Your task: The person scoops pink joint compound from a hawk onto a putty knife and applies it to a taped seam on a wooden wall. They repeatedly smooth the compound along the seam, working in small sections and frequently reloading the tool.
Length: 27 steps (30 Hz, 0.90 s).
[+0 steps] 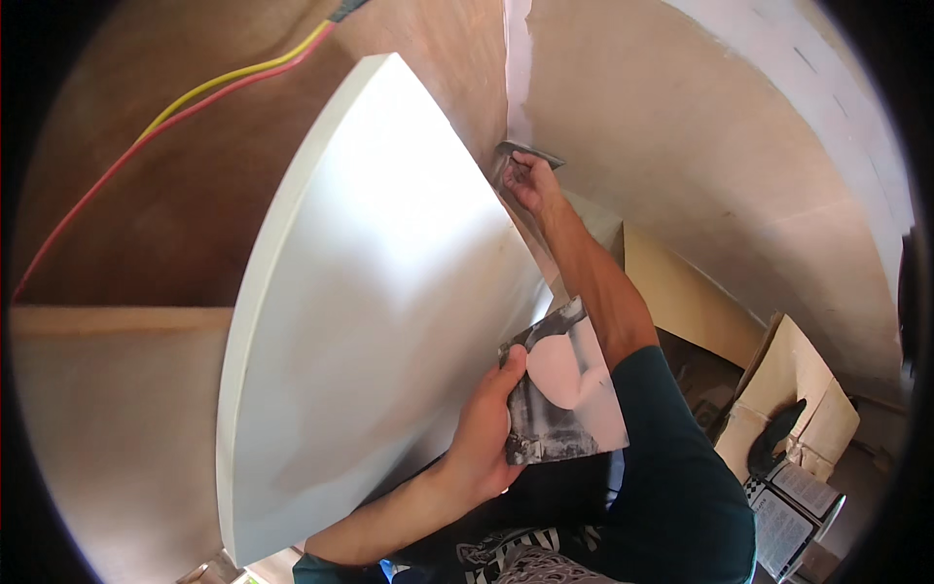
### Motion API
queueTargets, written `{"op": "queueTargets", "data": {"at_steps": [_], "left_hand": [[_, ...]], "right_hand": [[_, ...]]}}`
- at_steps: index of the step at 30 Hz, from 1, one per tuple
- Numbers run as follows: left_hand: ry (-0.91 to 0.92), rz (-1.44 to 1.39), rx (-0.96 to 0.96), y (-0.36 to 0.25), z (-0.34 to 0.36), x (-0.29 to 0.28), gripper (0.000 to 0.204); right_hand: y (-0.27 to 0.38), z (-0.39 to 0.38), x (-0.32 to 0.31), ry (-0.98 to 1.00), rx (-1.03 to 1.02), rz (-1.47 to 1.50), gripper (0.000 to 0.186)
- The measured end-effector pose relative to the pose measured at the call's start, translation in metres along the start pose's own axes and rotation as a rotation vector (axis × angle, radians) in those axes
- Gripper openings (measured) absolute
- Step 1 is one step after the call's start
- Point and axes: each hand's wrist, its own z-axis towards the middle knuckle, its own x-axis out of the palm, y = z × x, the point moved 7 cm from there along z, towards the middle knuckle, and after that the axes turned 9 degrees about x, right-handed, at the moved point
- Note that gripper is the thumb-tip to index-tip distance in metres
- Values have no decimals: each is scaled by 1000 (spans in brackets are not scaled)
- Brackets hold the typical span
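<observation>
My left hand (482, 433) grips a flat square board (538, 433), dark and smeared, with a mound of pale pink paste (555, 370) on it. My right hand (530, 183) reaches up with fingers closed on a thin, dark flat spreader (545, 159), held at the wall corner where a pale pink strip (517, 78) runs upward. A large white curved-edge panel (360, 292) stands tilted just left of both hands and hides part of the wall behind it.
A plywood-coloured wall (700, 156) curves across the right. Yellow and red wires (229, 80) cross the upper left above a ledge (117, 321). At lower right are opened cardboard (827, 428), a black object (769, 443) and printed tins or boxes (778, 530).
</observation>
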Motion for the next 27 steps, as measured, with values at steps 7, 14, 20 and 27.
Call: {"op": "queueTargets", "data": {"at_steps": [7,14,20,27], "left_hand": [[89,32,167,-7,2,2,42],[153,66,204,-21,-13,16,39],[269,15,223,-6,8,2,38],[315,24,239,-6,8,2,39]], "right_hand": [[20,-31,37,-4,-99,-64,16],[28,-45,85,28,-117,-54,17],[48,-71,95,-7,-183,-213,13],[67,-96,129,66,-236,-201,12]]}}
